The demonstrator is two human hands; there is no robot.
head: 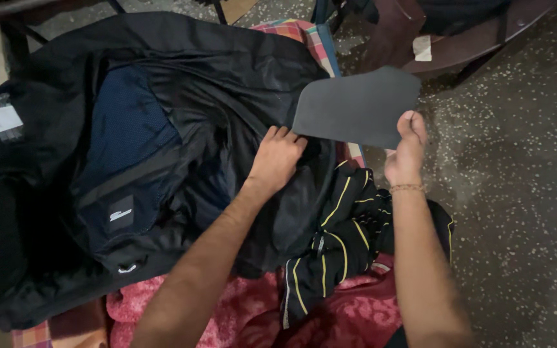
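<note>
**Dark foam pad held over an opened black jacket**

A black jacket (162, 148) lies spread open across the left and middle of the scene, its navy mesh lining (127, 135) showing and a white hang tag (2, 119) at its far left edge. The left hand (277, 158) rests on the jacket's inner fabric near the middle, fingers (285, 136) curled down and gripping the cloth. The right hand (407, 148) is raised to the right of it, fingers clenched on the near right edge of a flat dark grey pad (356, 106), thumb on top; the pad's left end reaches over the jacket, just beside the left hand. A thin bracelet (407, 188) circles the right wrist. Nearer, between the forearms, lies a crumpled black garment with yellow stripes (340, 238) on a pink towel (330, 316). Speckled floor (517, 206) fills the right side.
</note>
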